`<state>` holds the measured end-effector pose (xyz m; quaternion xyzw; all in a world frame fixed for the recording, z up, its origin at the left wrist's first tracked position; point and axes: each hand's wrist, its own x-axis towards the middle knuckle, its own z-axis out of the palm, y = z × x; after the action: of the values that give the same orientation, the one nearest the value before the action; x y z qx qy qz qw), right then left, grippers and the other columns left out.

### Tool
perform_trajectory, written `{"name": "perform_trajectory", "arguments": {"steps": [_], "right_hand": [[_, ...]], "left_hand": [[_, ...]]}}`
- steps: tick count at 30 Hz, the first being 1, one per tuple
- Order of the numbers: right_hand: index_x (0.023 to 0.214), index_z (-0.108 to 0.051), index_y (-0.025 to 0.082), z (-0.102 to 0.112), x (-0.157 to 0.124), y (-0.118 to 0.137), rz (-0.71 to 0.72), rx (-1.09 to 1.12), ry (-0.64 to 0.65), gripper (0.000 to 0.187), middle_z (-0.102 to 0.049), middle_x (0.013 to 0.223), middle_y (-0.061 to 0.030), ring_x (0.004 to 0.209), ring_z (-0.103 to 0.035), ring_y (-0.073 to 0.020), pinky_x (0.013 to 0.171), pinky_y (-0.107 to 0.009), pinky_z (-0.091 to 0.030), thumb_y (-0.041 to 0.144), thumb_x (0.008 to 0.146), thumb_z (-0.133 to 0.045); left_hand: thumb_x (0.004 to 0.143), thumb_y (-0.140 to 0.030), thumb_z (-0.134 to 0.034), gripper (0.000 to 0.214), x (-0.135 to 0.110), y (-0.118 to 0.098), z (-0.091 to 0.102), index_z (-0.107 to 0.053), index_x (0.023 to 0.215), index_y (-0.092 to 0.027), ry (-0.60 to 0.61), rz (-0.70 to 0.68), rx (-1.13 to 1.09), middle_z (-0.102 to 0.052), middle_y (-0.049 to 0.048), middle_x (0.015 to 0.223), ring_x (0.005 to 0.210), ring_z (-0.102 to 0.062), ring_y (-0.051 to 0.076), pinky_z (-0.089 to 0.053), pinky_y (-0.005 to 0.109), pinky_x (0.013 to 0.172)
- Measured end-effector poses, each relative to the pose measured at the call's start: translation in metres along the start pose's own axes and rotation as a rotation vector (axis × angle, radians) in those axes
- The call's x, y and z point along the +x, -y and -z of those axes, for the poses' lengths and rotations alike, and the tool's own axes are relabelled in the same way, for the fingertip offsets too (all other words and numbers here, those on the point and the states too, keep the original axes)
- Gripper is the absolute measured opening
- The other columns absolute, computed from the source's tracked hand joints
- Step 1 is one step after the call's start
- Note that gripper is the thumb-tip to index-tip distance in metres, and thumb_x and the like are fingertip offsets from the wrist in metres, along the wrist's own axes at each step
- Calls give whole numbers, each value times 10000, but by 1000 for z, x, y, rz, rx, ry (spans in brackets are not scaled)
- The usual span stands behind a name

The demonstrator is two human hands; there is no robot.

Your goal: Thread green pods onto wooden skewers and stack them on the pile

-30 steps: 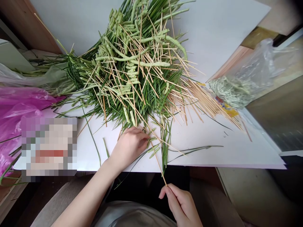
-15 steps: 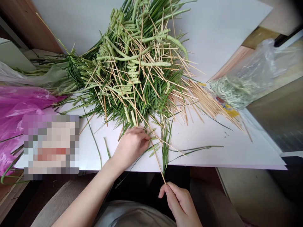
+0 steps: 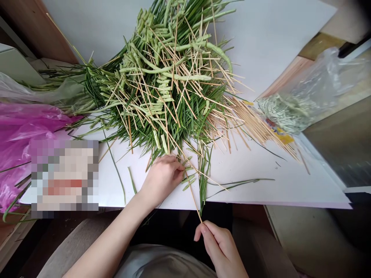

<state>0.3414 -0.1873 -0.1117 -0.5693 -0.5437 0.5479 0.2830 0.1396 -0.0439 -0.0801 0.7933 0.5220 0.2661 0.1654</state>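
My right hand (image 3: 218, 243) is closed on the lower end of a thin bamboo skewer (image 3: 196, 201) just off the table's near edge. The skewer slants up and left. Short green bean pieces (image 3: 189, 182) lie across its upper part. At that upper end my left hand (image 3: 166, 175) pinches a bean piece (image 3: 188, 168) between thumb and fingers; its tip is partly hidden by the fingers. Behind my left hand rises a heap of long green leafy stalks (image 3: 185, 112), topped with loose skewers and cut and whole green beans (image 3: 191, 77).
A bundle of bamboo skewers (image 3: 257, 123) lies to the right, near a clear plastic bag (image 3: 290, 110) with pale green contents. Pink plastic (image 3: 31, 123) is at the left, beside a blurred-out patch. Loose green blades (image 3: 246, 181) lie on the white table (image 3: 290, 185).
Both hands keep nearly the same place and grip. The long green blade that hung below my left hand is now mostly out of sight. The view has shifted slightly.
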Motion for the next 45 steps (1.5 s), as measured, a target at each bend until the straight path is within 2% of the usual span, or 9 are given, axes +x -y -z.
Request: {"name": "perform_trajectory", "arguments": {"steps": [8, 18, 21, 25, 29, 38, 45], "right_hand": [[736, -578, 187, 2, 3, 8, -16, -17, -3, 525, -264, 568, 61, 509, -249, -120, 460, -263, -167, 583, 1045, -424], [748, -581, 186, -1, 3, 6, -17, 1, -15, 506, -247, 566, 67, 506, -233, -116, 466, -260, -154, 559, 1053, -428], [746, -574, 187, -1, 0, 6, 29, -19, -42, 507, -251, 564, 65, 502, -234, -114, 464, -259, -154, 548, 1063, -415], [746, -562, 192, -2, -4, 4, 9, -25, -52, 511, -244, 564, 62, 495, -220, -115, 453, -260, -138, 555, 1068, -400], [758, -564, 195, -3, -7, 0, -3, -39, -43, 522, -232, 551, 66, 482, -211, -116, 449, -259, -138, 569, 1070, -378], [771, -588, 188, 0, -10, 1, 38, -47, -55, 533, -258, 561, 59, 488, -247, -117, 449, -256, -161, 569, 1075, -374], [758, -606, 196, -3, -16, 3, -2, 22, -166, 530, -209, 534, 68, 458, -196, -114, 445, -269, -121, 600, 1047, -423]], "left_hand": [[818, -62, -686, 132, 0, 1, -2, -775, 811, -159, -3, 16, -34, -695, 46, 785, 775, -651, 222, -518, 340, 761], [854, -98, -658, 141, 1, 0, -2, -765, 806, -176, -3, 40, -15, -691, 45, 789, 776, -647, 216, -518, 342, 772], [870, -126, -661, 126, 1, 0, 2, -770, 850, -184, 21, 57, -38, -715, 45, 828, 779, -652, 209, -519, 346, 779], [894, -171, -657, 107, 1, 1, 11, -762, 887, -193, 50, 56, -75, -745, 53, 894, 845, -670, 222, -517, 351, 796], [921, -247, -636, 120, 1, 5, 21, -740, 950, -194, 16, 64, -66, -752, 54, 925, 849, -675, 227, -513, 350, 794], [935, -222, -578, 178, 0, 14, 34, -741, 991, -178, -4, 96, -45, -758, 61, 955, 878, -680, 242, -507, 365, 834], [947, -240, -588, 177, 1, 12, 39, -748, 1003, -189, -64, 101, -76, -759, 46, 909, 836, -676, 218, -501, 337, 800]]}}
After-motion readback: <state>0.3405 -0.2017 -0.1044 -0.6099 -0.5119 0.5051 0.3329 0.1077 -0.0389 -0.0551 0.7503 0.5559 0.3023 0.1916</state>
